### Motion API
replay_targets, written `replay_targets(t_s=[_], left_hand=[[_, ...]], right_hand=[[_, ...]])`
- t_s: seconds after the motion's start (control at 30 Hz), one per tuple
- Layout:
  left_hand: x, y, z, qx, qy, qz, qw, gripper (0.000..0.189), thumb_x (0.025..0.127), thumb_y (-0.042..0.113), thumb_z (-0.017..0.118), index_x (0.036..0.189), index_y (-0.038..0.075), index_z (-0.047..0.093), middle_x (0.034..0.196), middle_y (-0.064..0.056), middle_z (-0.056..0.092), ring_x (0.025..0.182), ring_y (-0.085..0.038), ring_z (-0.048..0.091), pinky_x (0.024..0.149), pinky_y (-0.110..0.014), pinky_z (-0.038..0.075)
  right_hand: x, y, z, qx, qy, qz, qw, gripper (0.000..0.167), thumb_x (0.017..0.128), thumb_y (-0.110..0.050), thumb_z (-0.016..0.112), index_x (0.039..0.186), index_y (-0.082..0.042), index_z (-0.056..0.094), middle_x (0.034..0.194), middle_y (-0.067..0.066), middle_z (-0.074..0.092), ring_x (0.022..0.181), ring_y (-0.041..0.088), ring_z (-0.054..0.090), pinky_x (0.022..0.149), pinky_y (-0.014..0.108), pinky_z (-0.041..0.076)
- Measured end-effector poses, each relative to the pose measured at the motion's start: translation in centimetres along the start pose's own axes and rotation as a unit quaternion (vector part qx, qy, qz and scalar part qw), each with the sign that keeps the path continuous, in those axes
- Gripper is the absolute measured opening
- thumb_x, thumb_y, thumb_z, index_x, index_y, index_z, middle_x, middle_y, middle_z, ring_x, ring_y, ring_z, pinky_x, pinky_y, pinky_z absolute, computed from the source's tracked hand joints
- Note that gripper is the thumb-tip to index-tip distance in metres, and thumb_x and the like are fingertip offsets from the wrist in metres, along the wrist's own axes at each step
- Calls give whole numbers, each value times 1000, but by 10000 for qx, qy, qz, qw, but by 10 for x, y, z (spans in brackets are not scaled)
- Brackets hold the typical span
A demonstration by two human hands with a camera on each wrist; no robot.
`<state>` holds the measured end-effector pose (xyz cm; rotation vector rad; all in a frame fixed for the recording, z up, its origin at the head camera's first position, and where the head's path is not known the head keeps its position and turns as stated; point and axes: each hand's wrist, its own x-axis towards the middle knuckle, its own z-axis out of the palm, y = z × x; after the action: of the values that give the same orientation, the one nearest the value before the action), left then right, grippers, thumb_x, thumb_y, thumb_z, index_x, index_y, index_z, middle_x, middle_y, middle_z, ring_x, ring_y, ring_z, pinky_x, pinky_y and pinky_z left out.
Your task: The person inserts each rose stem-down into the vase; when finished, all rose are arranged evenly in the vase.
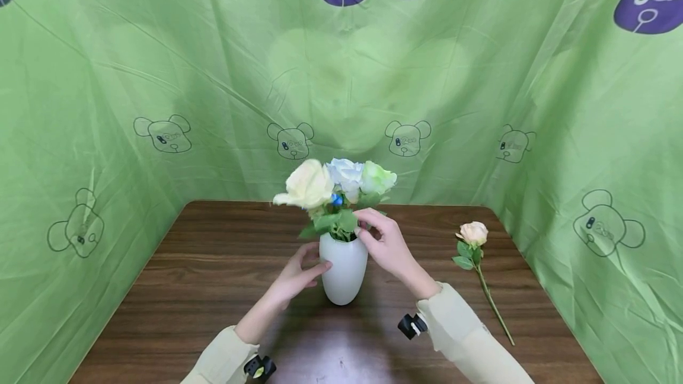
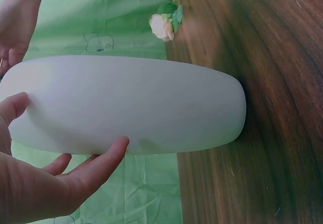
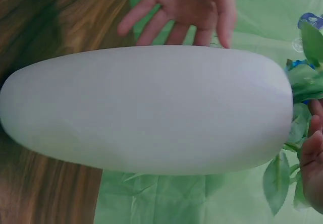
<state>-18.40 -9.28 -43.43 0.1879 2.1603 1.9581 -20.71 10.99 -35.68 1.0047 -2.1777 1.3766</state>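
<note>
A white vase [image 1: 341, 271] stands upright on the table, holding a cream rose [image 1: 308, 184], a pale blue flower [image 1: 345, 173] and a pale green flower [image 1: 377, 178]. A small bright blue bloom [image 1: 337, 199] shows among them. My left hand [image 1: 301, 271] rests against the vase's left side, thumb toward the front. Its spread, nearly straight fingers show beyond the vase in the right wrist view. Over the mouth's right side, my right hand [image 1: 388, 245] has thumb and fingers curled at the leaves [image 1: 347, 221], pinching a flower stem; which flower it belongs to is hidden.
A pale pink rose [image 1: 474, 233] with a long stem lies on the brown wooden table [image 1: 229, 253], to the right of the vase. Green printed cloth [image 1: 341, 88] hangs behind and on both sides. Dark wrist cameras sit on both cream sleeves.
</note>
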Motion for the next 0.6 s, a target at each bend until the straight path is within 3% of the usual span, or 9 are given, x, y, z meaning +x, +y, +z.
replay_targets(t_s=[0.1,0.2,0.4,0.6], left_hand=[[0,0,0,-16,-7,-60,10000,61,82,30,64,130,6,35,125,-18,41,106,-32,46,77,-47,44],[0,0,-1,-40,1,-86,10000,61,81,30,64,130,6,35,124,-19,41,105,-32,46,78,-47,44],[1,0,-1,-92,-18,-98,9999,67,81,30,65,134,10,30,124,-21,39,106,-34,45,77,-46,44],[0,1,-1,-67,21,-46,10000,64,81,30,64,131,7,34,118,-17,45,102,-31,48,77,-47,44]], right_hand=[[7,-18,-2,290,23,265,9992,20,85,4,52,102,0,63,85,7,58,65,13,44,50,25,37],[14,-34,-2,375,-1,229,9990,15,84,1,56,97,3,65,76,4,53,59,15,40,50,24,34],[20,-43,3,345,-254,-99,9990,12,75,4,66,88,4,66,67,9,44,55,23,37,48,24,31],[21,-43,6,173,-284,-134,9994,8,74,4,67,82,2,67,64,11,43,54,23,37,48,23,30]])
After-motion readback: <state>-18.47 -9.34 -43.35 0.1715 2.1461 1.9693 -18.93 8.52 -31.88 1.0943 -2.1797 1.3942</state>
